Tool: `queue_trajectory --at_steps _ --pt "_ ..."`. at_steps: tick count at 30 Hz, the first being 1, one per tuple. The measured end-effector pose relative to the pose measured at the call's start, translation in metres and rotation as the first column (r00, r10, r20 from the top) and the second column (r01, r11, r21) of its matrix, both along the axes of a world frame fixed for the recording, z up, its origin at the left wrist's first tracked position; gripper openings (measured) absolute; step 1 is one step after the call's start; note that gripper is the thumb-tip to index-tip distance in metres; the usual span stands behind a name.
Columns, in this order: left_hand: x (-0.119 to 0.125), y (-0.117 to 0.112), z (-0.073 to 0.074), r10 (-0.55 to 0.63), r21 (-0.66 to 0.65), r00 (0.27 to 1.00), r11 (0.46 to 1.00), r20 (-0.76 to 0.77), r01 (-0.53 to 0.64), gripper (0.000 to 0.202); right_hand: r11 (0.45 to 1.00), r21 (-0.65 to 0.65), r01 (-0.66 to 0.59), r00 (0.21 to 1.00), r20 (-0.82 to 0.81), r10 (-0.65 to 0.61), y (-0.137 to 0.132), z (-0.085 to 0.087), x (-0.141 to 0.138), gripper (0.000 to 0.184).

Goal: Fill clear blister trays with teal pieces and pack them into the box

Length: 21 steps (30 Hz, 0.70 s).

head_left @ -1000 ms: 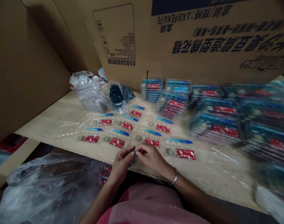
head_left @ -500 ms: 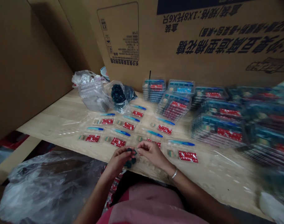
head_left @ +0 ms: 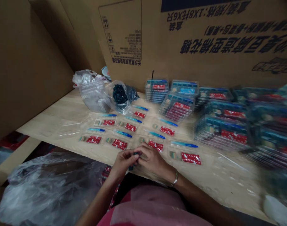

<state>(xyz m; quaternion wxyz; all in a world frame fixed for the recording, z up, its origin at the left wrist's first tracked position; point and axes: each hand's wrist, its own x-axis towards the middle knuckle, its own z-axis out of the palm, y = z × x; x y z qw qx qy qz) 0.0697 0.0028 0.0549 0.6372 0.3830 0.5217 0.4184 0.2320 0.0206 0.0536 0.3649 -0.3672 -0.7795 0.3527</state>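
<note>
Both hands meet at the table's front edge, fingertips together. My left hand (head_left: 124, 161) is closed on small dark teal pieces (head_left: 131, 168), mostly covered by the fingers; their exact kind is not clear. My right hand (head_left: 152, 160), with a bracelet at the wrist, is curled against the left fingertips and touches the same dark pieces. Just beyond the hands lie clear trays, each with a blue pen-like stick (head_left: 123, 134), a red spotted packet (head_left: 119, 143) and a small striped piece (head_left: 109, 140).
A clear bag of dark teal pieces (head_left: 120, 94) stands at the back, beside stacked clear trays (head_left: 95, 95). Filled trays (head_left: 222, 131) are piled along the right. A big cardboard box (head_left: 157, 47) walls the far side. Plastic sheeting (head_left: 51, 188) hangs low at left.
My right hand has moved left and now overlaps my left fingertips, where a small gap was before. Less of the dark teal pieces shows.
</note>
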Motion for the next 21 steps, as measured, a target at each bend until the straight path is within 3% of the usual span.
queue_trajectory --at_steps 4,7,11,15,21 --pt "0.004 -0.002 0.007 -0.100 -0.040 0.988 0.994 0.120 0.105 0.036 0.994 -0.097 0.049 0.984 -0.166 -0.065 -0.001 -0.003 0.007 0.019" --pt "0.004 -0.003 0.010 -0.125 -0.088 0.975 0.986 0.181 0.143 0.036 0.986 -0.146 0.076 0.974 -0.199 -0.105 -0.004 -0.006 0.011 0.023" --pt "0.008 -0.004 0.013 -0.031 -0.001 0.996 1.000 0.083 0.031 0.039 0.974 -0.191 0.124 0.970 -0.184 -0.160 -0.010 -0.010 0.011 0.031" --pt "0.012 -0.007 0.016 0.042 0.094 0.997 0.994 0.058 -0.048 0.037 0.982 -0.129 0.139 0.968 -0.192 -0.162 -0.014 -0.009 0.012 0.028" --pt "0.014 -0.015 0.008 -0.026 -0.004 0.995 1.000 0.091 0.027 0.036 0.992 -0.022 0.123 0.977 -0.173 -0.125 -0.025 -0.011 0.018 0.026"
